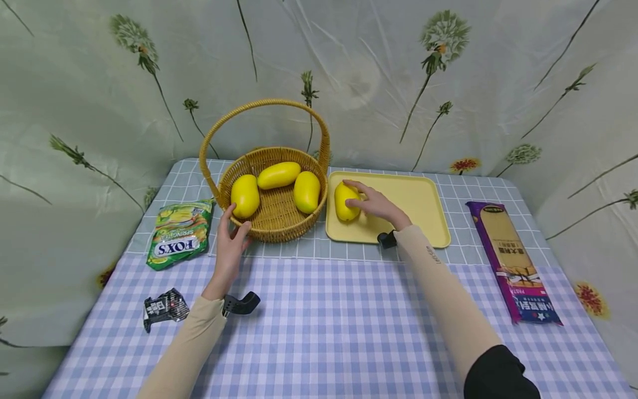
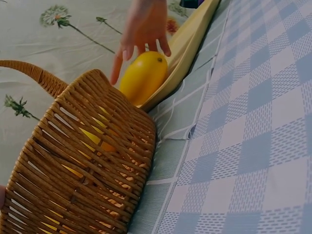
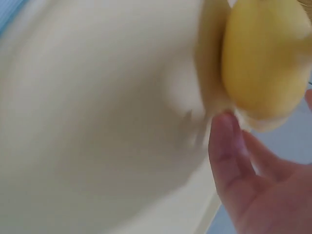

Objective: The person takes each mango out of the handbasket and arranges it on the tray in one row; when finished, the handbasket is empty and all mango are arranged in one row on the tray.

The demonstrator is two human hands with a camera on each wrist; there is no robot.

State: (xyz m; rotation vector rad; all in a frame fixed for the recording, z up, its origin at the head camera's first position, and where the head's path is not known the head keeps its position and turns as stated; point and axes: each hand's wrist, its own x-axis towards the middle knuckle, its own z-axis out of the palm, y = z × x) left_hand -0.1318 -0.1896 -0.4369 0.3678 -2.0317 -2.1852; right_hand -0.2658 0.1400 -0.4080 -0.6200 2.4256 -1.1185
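Tabletop (image 1: 319, 332): carries the basket and the tray side by side, with bare cloth between them and the person.
Basket (image 1: 284, 234): stands at the tray's left; whether the two touch is hard to tell. Three mangoes (image 1: 279, 175) lie in it.
Tray (image 1: 408, 205): flat, its long side running left to right.
Right hand (image 1: 377, 205): nearer to the tray mango, reaching in from its right; fingers spread and slightly bent, arched over the fruit, not closed on it. Whether any fingertip presses is unclear.
Left hand (image 1: 228, 252): well apart from the tray mango, across the basket; fingers extended, thumb apart, tips at the basket's near-left rim, no fruit in it.
Tray mango (image 1: 343, 202): rests at the tray's left end, long axis roughly away from the person, so the right hand comes across its length.
Thumb (image 3: 226, 146): just beside the fruit's end in the right wrist view.
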